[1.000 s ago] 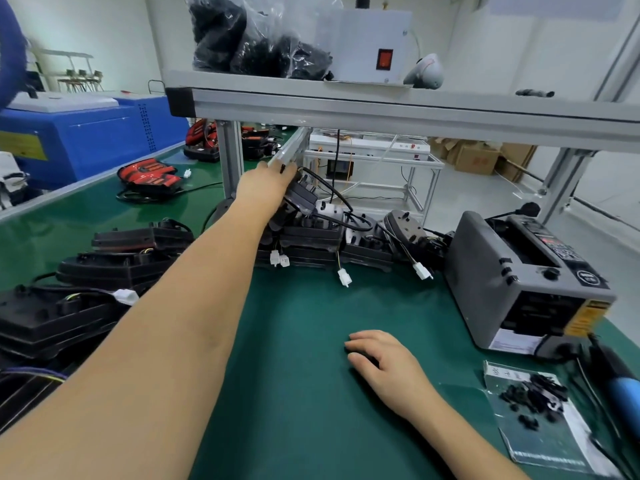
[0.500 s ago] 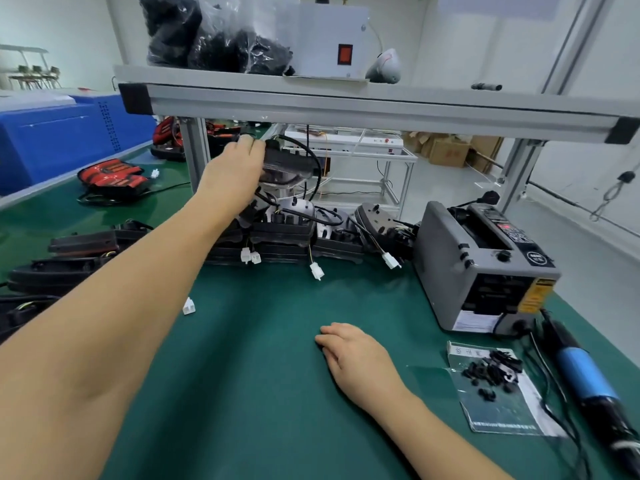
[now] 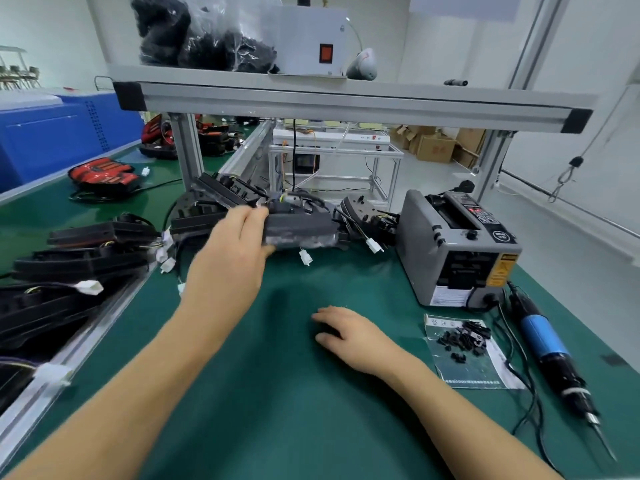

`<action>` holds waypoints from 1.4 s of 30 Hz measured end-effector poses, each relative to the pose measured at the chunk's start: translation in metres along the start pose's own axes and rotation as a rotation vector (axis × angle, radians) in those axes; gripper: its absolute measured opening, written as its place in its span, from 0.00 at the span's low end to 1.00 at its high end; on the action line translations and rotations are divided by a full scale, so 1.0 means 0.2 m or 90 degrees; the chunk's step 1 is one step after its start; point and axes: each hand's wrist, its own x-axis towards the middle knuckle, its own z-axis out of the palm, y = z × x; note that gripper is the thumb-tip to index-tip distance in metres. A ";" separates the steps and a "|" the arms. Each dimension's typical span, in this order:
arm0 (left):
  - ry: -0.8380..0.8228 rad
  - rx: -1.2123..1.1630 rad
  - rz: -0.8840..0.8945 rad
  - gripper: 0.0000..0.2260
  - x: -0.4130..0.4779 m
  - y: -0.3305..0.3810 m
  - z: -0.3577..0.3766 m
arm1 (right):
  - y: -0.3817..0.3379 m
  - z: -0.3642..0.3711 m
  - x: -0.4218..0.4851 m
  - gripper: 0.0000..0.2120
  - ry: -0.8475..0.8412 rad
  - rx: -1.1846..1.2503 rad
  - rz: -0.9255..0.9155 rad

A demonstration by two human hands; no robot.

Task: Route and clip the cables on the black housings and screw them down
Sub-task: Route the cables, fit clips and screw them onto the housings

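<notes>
My left hand (image 3: 231,255) grips a black housing (image 3: 300,229) by its left end and holds it above the green mat (image 3: 277,393), blurred by motion. White connectors on black cables dangle from it. Behind it lies a pile of black housings (image 3: 221,195) with tangled cables. My right hand (image 3: 349,336) rests palm down on the mat, fingers loosely curled, holding nothing. A blue electric screwdriver (image 3: 547,344) lies at the right, beside a sheet with small black clips (image 3: 464,339).
A grey tape dispenser (image 3: 453,244) stands at the right rear. More black housings (image 3: 83,254) are stacked at the left beyond an aluminium rail (image 3: 69,351). An aluminium shelf (image 3: 346,102) spans overhead on posts. Red-and-black units (image 3: 104,173) lie at the far left.
My left hand has pulled a black housing off the rear pile and brought it down and toward me. My right hand has stayed on the mat.
</notes>
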 end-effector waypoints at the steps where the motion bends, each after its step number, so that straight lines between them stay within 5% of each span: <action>1: -0.018 0.004 -0.007 0.21 -0.06 0.02 0.00 | 0.00 -0.03 -0.03 0.18 0.004 0.078 0.033; 5: -0.037 -0.051 -0.052 0.21 -0.31 0.12 0.01 | -0.06 -0.12 -0.18 0.12 0.077 0.581 0.157; 8: -0.017 -0.065 -0.055 0.17 -0.48 0.20 0.04 | -0.09 -0.15 -0.26 0.15 0.124 0.715 0.206; 13: 0.012 -0.120 -0.015 0.18 -0.65 0.28 0.09 | -0.11 -0.12 -0.39 0.24 0.073 0.668 0.175; 17: -0.080 -0.178 -0.011 0.32 -0.72 0.31 0.10 | -0.12 -0.08 -0.43 0.22 0.065 0.617 0.152; 22: -0.148 -0.198 -0.017 0.34 -0.80 0.30 0.09 | -0.14 -0.05 -0.45 0.23 0.105 0.564 0.195; 26: -0.184 -0.236 0.000 0.30 -0.83 0.26 0.06 | -0.16 -0.01 -0.48 0.12 0.115 0.519 0.203; 28: -0.179 -0.265 -0.001 0.19 -0.82 0.22 0.04 | -0.16 0.01 -0.50 0.10 0.120 0.516 0.197; 33: -0.172 -0.409 -0.165 0.08 -0.67 0.22 0.01 | -0.15 0.01 -0.53 0.09 0.120 0.525 0.193; 42: -0.314 -0.490 -0.165 0.16 -0.58 0.24 0.07 | -0.15 -0.09 -0.38 0.09 0.155 0.621 0.336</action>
